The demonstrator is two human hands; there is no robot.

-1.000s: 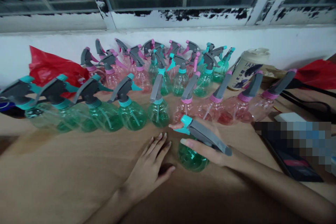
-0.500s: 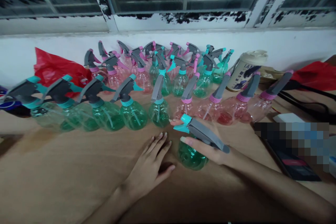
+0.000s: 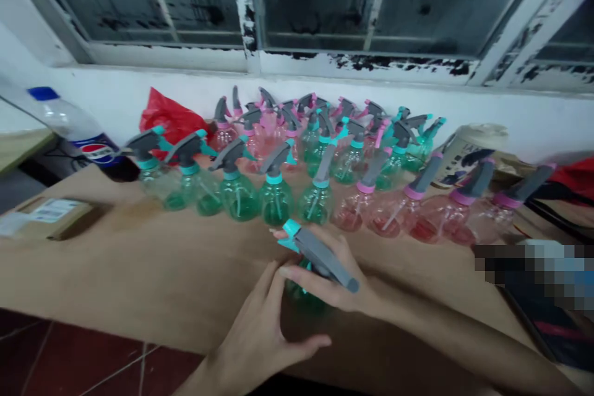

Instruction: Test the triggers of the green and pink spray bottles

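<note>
A green spray bottle (image 3: pixel 304 297) with a grey and teal trigger head (image 3: pixel 320 257) stands near the front edge of the brown table (image 3: pixel 139 266). My right hand (image 3: pixel 341 281) is wrapped round its neck just under the trigger head. My left hand (image 3: pixel 262 337) cups the bottle's round body from the left, thumb stretched along the front. Behind it stands a row of green spray bottles (image 3: pixel 239 189) that continues to the right as pink spray bottles (image 3: pixel 417 210).
More pink and green spray bottles (image 3: pixel 320 130) crowd the wall under the window. A red plastic bag (image 3: pixel 169 120) and a cola bottle (image 3: pixel 78 133) lie at the left, a cardboard box (image 3: pixel 51 216) nearer. A beige cup (image 3: pixel 468 148) stands at the right.
My left hand has moved from lying flat on the table to cupping the green bottle's body. The view has swung left and back, showing the cola bottle, the box and the floor.
</note>
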